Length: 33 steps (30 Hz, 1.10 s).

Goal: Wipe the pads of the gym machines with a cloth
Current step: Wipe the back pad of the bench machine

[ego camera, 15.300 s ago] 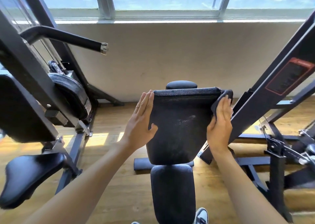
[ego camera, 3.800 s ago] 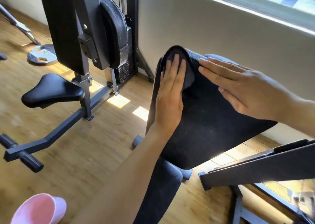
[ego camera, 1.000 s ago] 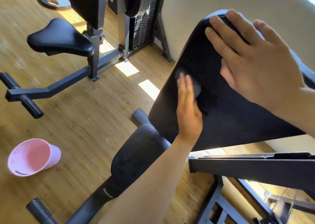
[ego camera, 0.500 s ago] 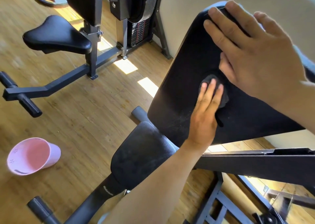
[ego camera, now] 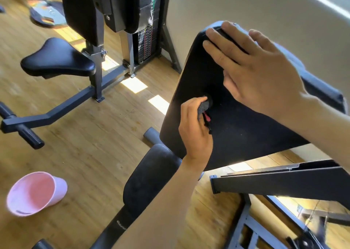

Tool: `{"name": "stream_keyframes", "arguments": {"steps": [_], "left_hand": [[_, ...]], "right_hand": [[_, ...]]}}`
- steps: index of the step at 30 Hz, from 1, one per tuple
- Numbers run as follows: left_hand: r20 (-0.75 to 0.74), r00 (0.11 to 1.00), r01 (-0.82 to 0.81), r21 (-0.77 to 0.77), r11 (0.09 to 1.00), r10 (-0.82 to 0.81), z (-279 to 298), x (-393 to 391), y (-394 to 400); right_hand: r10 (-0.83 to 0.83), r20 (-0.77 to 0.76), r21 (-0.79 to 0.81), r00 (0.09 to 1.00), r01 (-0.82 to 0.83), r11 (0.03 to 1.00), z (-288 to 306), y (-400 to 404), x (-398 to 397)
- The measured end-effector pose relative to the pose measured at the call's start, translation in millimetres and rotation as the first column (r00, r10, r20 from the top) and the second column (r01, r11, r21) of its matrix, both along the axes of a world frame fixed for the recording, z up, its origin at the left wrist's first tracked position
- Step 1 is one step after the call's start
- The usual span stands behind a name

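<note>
gripping a bunched dark grey cloth (ego camera: 204,105) in curled fingers, the left hand (ego camera: 195,133) holds it against the middle of the tilted black padded backrest (ego camera: 236,131) of the gym bench. the right hand (ego camera: 259,74) lies flat, fingers straight and spread, near the pad's upper edge. down on the wooden floor (ego camera: 85,154) a pink plastic cup (ego camera: 34,194) lies on its side, left of the black seat pad (ego camera: 151,178).
</note>
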<state>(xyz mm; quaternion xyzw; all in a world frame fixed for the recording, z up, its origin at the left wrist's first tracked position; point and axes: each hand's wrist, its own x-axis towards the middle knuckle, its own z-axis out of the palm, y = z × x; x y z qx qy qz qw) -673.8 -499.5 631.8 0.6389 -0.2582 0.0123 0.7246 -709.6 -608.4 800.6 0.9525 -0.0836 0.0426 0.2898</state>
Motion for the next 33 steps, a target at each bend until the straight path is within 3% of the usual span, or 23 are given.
{"name": "stream_keyframes", "arguments": {"steps": [4,10,15,19,22,25,28,33], "left_hand": [[-0.028,0.998,0.054,0.099,0.994,-0.052,11.5,3.6,3.2],[0.081,0.99,0.105,0.155,0.982,-0.118,27.8,6.7,4.9],[0.203,0.978,0.028,0.084,0.996,-0.045,30.6,12.3,-5.2],[0.059,0.998,0.028,-0.026,0.999,-0.027,18.6,8.4,-9.9],[0.115,0.992,0.064,-0.063,0.996,-0.057,13.7,8.7,-15.2],[0.198,0.98,0.045,-0.042,0.998,-0.036,11.9,10.9,-19.3],[0.255,0.967,0.004,-0.032,0.999,0.004,12.6,8.1,-22.4],[0.329,0.944,0.036,-0.071,0.997,-0.011,11.8,14.8,-32.8]], "right_hand": [[-0.004,-0.005,-0.01,1.0,0.004,1.0,1.8,-0.6,1.2],[-0.014,-0.004,-0.021,1.0,0.014,1.0,-0.5,-3.0,3.6],[-0.007,-0.01,0.004,1.0,0.007,1.0,2.5,-2.9,3.4],[-0.009,-0.015,-0.001,1.0,0.009,1.0,2.2,-0.5,1.8],[0.026,0.005,0.132,1.0,-0.026,0.991,8.6,-3.8,1.3],[0.071,-0.095,0.309,0.993,-0.039,0.95,23.1,-14.0,1.2],[0.176,-0.185,0.324,0.967,-0.109,0.94,32.0,-25.6,-0.5],[0.198,-0.137,0.342,0.971,-0.141,0.929,34.0,-23.2,-0.3]]}}
